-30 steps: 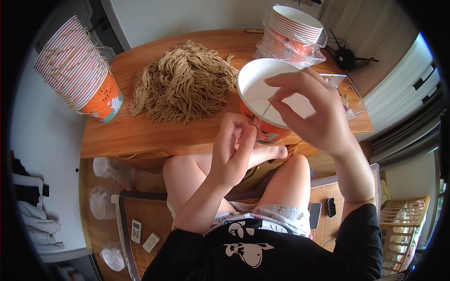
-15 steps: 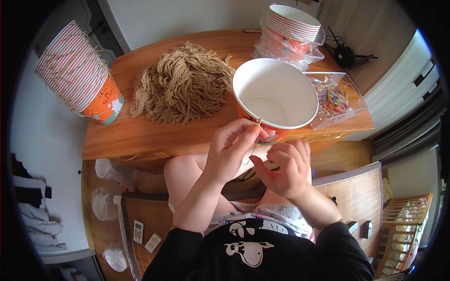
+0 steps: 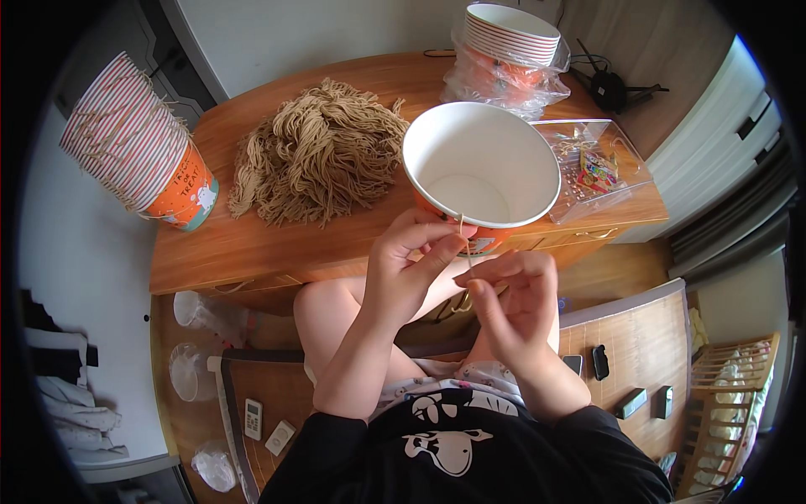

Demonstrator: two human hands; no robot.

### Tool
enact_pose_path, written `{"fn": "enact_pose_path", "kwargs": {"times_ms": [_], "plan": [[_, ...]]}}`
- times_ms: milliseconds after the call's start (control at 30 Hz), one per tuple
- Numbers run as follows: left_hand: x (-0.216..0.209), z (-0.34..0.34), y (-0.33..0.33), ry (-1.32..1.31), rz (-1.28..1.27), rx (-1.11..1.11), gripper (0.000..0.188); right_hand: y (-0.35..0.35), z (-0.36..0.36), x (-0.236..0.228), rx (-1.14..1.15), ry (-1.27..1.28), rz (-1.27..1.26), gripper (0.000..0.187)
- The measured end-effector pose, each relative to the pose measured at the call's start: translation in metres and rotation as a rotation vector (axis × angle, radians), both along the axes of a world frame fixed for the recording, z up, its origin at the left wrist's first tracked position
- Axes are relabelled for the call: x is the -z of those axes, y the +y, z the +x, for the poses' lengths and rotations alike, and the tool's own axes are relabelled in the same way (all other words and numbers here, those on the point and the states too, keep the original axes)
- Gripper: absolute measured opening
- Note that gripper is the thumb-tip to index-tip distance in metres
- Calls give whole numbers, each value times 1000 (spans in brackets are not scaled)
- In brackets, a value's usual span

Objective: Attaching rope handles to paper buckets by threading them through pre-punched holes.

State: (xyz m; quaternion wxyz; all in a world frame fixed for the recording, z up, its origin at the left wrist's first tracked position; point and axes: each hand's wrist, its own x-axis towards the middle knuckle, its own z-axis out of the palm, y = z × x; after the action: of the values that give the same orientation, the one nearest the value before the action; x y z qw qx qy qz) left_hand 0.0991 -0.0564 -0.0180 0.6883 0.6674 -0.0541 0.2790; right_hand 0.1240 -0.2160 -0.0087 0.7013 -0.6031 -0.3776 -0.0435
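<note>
A large paper bucket (image 3: 483,160), white inside and orange outside, stands with its mouth tilted toward me at the table's front edge. A thin tan string (image 3: 469,254) hangs from the near side of its rim. My left hand (image 3: 407,265) touches the bucket just below that rim, its thumb and fingers closed on the upper part of the string. Lower down, my right hand (image 3: 520,294) pinches the same string between thumb and forefinger. A loose end dangles beneath the right fingers. Left of the bucket lies a big heap of tan strings (image 3: 323,155).
A leaning stack of striped-rim orange buckets (image 3: 180,189) stands at the table's left. More buckets (image 3: 512,38) in clear plastic wrap stand at the back right. Beside them is a clear tray (image 3: 579,126) with a small colourful packet (image 3: 598,172). A black stand (image 3: 611,91) is behind.
My right hand has moved in, and its thumb and forefinger have closed on the hanging string. The left hand keeps its pinch near the rim. The view has shifted slightly.
</note>
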Motion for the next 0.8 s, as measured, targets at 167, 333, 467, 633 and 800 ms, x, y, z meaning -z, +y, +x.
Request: {"fn": "enact_pose_path", "kwargs": {"times_ms": [167,333,467,633,800], "plan": [[0,-3,0,123,-282,151,19,9,2,5,189,-344,-198,39],[-7,-6,6,136,-412,309,20,9,11,5,291,-538,-305,36],[-5,-5,3,106,-409,276,17,1,11,2,370,-489,-283,36],[-3,-5,3,91,-432,278,18,8,19,2,505,-598,-152,44],[0,-5,2,67,-440,249,17,7,27,-4,537,-703,-175,42]]}}
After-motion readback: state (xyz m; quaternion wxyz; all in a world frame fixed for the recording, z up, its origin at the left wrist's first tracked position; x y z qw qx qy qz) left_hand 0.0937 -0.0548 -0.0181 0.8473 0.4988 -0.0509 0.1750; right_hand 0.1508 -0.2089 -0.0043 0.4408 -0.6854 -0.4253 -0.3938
